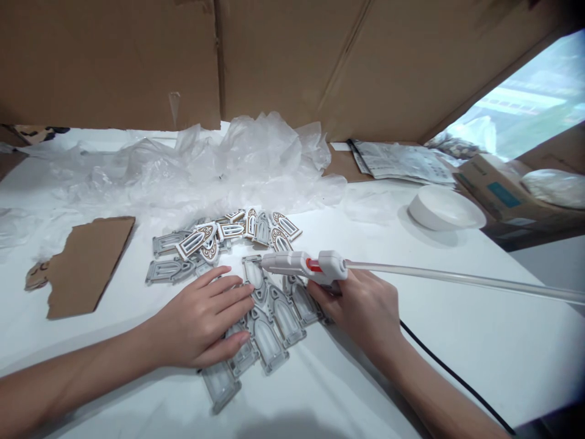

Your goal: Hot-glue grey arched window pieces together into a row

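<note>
My right hand (365, 299) is wrapped round a white hot glue gun (299, 264) with a red part on its side. A long clear glue stick (434, 275) juts from its back. The nozzle points left, over the top of a grey arched window-shaped piece (255, 274). Fingers spread, my left hand (208, 317) lies flat over several of these grey pieces (267, 341), which are laid side by side. Behind them is a loose pile of similar arched pieces, some white with brown scrollwork (196, 241), some grey (167, 269).
Crumpled clear plastic (256, 158) stretches along the back, below a cardboard wall (283, 55). A torn cardboard piece (91, 265) lies at left. To the right stand a white round bowl (445, 208), folded newspaper (402, 161) and a cardboard box (493, 189). A black cord (457, 372) runs under my right forearm.
</note>
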`<state>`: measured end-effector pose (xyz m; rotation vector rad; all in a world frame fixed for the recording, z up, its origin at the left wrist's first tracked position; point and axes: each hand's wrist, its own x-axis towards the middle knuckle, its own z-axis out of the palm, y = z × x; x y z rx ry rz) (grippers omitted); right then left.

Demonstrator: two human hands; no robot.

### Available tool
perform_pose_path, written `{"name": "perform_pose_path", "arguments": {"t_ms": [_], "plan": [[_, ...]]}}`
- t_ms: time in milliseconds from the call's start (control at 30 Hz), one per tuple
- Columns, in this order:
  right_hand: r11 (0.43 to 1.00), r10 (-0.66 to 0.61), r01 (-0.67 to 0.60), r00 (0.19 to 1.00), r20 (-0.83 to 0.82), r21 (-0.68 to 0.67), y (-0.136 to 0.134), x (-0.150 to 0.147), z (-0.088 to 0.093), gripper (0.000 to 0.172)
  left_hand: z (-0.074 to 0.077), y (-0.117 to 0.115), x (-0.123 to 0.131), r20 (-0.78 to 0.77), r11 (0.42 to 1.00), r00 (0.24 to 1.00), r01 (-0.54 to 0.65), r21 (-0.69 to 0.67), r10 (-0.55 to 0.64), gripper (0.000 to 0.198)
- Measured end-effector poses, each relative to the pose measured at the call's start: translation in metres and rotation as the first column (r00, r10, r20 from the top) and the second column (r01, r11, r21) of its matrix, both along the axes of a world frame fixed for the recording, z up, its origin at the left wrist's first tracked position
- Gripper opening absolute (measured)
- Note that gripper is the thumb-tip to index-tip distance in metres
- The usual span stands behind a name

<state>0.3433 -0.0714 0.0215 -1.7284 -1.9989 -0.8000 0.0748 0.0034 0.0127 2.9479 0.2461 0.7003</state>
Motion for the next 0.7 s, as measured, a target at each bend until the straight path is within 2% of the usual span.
{"name": "perform_pose_path", "arguments": {"t_ms": [700], "plan": [[0.998, -0.004, 0.005, 1.0, -0.013, 0.068, 0.0014, 0.0026, 0.001, 0.042, -0.0002, 0.0001, -0.0004, 0.013, 1.0, 1.0, 0.004, 0.005, -0.004, 0.032]]}}
